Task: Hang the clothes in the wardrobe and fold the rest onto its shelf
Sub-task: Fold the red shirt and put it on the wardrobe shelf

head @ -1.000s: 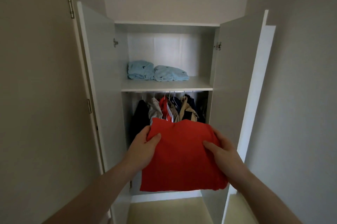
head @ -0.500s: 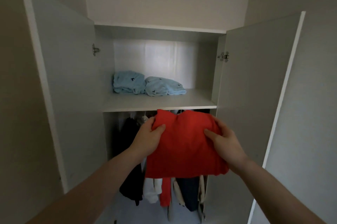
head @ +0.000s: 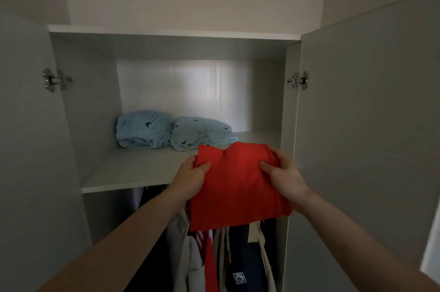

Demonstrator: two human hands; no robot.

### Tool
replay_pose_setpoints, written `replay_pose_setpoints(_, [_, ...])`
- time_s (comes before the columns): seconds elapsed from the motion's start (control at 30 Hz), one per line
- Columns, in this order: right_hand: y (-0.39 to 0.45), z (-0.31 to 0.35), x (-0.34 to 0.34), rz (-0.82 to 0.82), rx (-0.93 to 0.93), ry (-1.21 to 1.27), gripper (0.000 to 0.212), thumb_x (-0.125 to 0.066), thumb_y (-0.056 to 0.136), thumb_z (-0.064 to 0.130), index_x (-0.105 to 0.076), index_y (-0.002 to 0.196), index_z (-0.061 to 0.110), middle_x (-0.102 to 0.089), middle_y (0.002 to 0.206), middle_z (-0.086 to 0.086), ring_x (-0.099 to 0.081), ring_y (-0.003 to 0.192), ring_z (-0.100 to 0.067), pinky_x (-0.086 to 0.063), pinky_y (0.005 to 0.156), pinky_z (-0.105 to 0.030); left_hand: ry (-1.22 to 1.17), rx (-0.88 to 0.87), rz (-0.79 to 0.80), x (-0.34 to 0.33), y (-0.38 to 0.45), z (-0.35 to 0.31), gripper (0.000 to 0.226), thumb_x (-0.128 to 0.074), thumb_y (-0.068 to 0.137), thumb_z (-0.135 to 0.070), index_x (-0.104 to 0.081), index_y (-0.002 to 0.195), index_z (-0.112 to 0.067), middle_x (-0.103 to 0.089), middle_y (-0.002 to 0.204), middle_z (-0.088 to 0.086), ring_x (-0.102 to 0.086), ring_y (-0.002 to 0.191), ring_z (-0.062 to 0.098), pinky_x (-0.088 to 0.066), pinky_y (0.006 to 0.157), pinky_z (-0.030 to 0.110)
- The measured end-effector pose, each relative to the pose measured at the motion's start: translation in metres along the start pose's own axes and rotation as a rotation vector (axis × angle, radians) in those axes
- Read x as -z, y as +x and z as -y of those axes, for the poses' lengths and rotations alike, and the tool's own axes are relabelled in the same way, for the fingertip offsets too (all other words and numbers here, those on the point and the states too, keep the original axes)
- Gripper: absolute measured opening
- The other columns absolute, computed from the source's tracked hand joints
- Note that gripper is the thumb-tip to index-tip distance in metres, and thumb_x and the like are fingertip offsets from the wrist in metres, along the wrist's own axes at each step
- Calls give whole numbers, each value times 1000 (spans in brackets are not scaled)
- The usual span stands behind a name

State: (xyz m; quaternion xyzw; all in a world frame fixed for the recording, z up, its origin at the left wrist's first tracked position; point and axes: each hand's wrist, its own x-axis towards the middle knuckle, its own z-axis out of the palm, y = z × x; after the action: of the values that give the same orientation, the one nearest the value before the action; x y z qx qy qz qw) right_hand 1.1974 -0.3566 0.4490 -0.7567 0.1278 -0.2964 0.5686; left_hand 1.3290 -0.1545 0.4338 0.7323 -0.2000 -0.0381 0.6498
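I hold a folded red garment (head: 235,187) in front of the open wardrobe, its far edge over the right part of the white shelf (head: 133,170). My left hand (head: 190,178) grips its left side with the thumb on top. On its right side my right hand (head: 282,174) grips it the same way. Two folded light-blue garments (head: 173,132) lie side by side at the back of the shelf. Below the shelf hang several clothes (head: 221,258), white, red, beige and dark blue.
The left door (head: 26,149) and the right door (head: 366,137) both stand open on either side of my arms. The wardrobe's top panel (head: 173,33) closes the shelf compartment from above.
I have come closer to the wardrobe and raised the red garment from below the shelf up to shelf level. Both hands keep the same grip.
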Motion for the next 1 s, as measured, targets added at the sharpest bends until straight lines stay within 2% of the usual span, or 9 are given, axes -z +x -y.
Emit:
replay_pose_setpoints(0.1, [58, -17, -8, 13, -30, -15, 50, -65, 99, 15, -53, 146, 25, -66, 125, 3, -64, 113, -15, -48, 109, -36, -23, 85, 3, -11, 54, 7, 23, -62, 101, -26, -66, 122, -19, -75, 113, 4, -72, 100, 24, -56, 97, 46])
replay_pose_setpoints(0.23, [127, -40, -22, 68, -73, -21, 49, -65, 98, 16, -54, 144, 27, -68, 119, 4, -67, 106, -13, -54, 95, -32, -64, 173, 41, -14, 113, 19, 20, -62, 102, -27, -66, 120, -18, -77, 108, 4, -75, 94, 22, -58, 75, 33])
replay_pose_setpoints(0.37, [176, -62, -34, 70, -96, -53, 48, -66, 96, 16, -56, 142, 27, -68, 114, 9, -66, 99, -6, -53, 81, -23, -47, 204, 125, -18, 160, 29, 17, -64, 100, -24, -70, 116, -23, -80, 95, -4, -78, 82, 15, -56, 63, 26])
replay_pose_setpoints(0.47, [212, -75, -42, 32, -119, -75, 50, -66, 96, 15, -55, 143, 24, -68, 117, 5, -67, 101, -10, -54, 86, -28, -49, 205, 171, -24, 199, 38, 17, -63, 100, -23, -70, 116, -24, -80, 94, -7, -77, 80, 12, -56, 59, 23])
replay_pose_setpoints(0.53, [233, -85, -46, 1, -143, -103, 52, -66, 96, 15, -53, 146, 22, -67, 125, 0, -66, 104, -15, -53, 89, -30, -81, 230, 188, -31, 224, 45, 20, -62, 101, -22, -70, 120, -19, -80, 100, 0, -77, 86, 17, -59, 65, 27])
replay_pose_setpoints(0.63, [259, -93, -50, -15, -192, -196, 58, -64, 97, 17, -45, 152, 17, -60, 125, 0, -61, 103, -17, -50, 80, -23, -109, 265, 205, -45, 260, 57, 25, -60, 102, -21, -68, 125, -12, -76, 112, 10, -74, 101, 28, -59, 91, 42])
replay_pose_setpoints(0.8, [286, -96, -55, -130, -255, -562, 74, -64, 98, 35, -27, 161, 20, -45, 154, -16, -53, 132, -37, -46, 107, -39, -27, 217, 297, -59, 301, 67, 26, -62, 92, -34, -74, 109, -17, -78, 106, 6, -74, 100, 27, -56, 100, 48])
replay_pose_setpoints(0.9, [270, -99, -77, -183, -96, -839, 78, -61, 93, 53, -27, 159, 30, -28, 163, -7, -34, 145, -38, -32, 119, -49, 145, 132, 341, -61, 315, 81, 21, -60, 91, -44, -72, 101, -29, -76, 101, -4, -73, 95, 17, -56, 98, 40])
replay_pose_setpoints(1.0, [249, -114, -106, -43, -66, -922, 81, -49, 85, 76, -30, 156, 42, -28, 164, 4, -26, 150, -28, -22, 122, -52, 206, 118, 362, -64, 329, 92, 26, -56, 101, -41, -75, 101, -24, -77, 101, -2, -72, 93, 15, -55, 95, 37])
